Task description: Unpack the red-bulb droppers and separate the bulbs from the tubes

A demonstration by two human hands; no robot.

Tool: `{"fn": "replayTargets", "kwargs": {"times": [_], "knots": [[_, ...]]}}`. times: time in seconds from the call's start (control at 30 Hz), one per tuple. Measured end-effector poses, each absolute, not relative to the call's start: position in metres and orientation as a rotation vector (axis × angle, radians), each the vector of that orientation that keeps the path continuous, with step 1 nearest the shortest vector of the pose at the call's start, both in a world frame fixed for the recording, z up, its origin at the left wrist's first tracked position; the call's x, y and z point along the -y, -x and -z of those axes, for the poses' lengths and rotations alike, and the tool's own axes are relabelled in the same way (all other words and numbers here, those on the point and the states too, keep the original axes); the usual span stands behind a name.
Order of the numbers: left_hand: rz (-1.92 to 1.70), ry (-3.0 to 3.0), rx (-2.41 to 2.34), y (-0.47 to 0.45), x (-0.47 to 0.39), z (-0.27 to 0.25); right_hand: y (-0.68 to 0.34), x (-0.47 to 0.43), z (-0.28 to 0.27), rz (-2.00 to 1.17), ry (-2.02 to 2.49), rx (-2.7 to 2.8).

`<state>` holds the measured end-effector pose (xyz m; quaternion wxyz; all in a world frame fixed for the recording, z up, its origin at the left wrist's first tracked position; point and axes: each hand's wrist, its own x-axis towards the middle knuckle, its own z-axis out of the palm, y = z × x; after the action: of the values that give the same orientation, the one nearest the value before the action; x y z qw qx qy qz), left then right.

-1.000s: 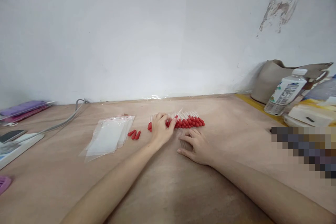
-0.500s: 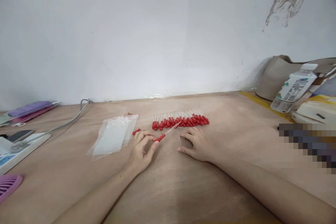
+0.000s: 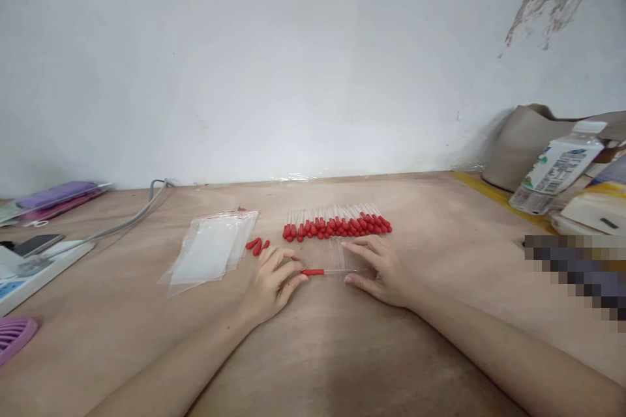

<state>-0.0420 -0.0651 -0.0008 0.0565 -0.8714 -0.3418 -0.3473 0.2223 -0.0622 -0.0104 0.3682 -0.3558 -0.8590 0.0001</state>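
My left hand [image 3: 278,280] pinches the red rubber bulb [image 3: 313,272] of a dropper between thumb and fingers. Its clear glass tube [image 3: 335,271] points right, level, into the gap of my right hand [image 3: 381,270]. That hand rests on the table with thumb and fingers apart, its index fingertip beside several loose glass tubes [image 3: 336,246]. Behind both hands lies a row of droppers [image 3: 337,227], red bulbs toward me and tubes toward the wall. Several loose red bulbs [image 3: 257,246] lie just beyond my left fingers.
Clear zip bags [image 3: 210,251] lie in a stack at the left. Farther left are a power strip [image 3: 49,273] with a grey cable [image 3: 132,221], a phone [image 3: 39,245] and purple packs [image 3: 59,197]. A plastic bottle [image 3: 557,166] and a beige container [image 3: 513,146] stand right.
The dropper in my left hand has swung from a slant to level, its tube now reaching between my right thumb and fingers. More loose bulbs show beside my left hand.
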Motion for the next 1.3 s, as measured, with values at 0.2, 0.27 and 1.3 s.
{"fn": "replayTargets", "kwargs": {"times": [0.2, 0.27, 1.3], "knots": [[1.066, 2.692, 0.947, 0.035, 0.067, 0.002, -0.213, 0.059, 0.013, 0.09, 0.801, 2.313], [1.066, 2.733, 0.929, 0.03, 0.068, 0.0, -0.212, 0.059, 0.013, 0.082, 0.79, 2.315], [0.861, 2.81, 0.687, 0.012, 0.071, -0.001, -0.196, 0.066, 0.02, 0.24, 0.445, 2.276]]}}
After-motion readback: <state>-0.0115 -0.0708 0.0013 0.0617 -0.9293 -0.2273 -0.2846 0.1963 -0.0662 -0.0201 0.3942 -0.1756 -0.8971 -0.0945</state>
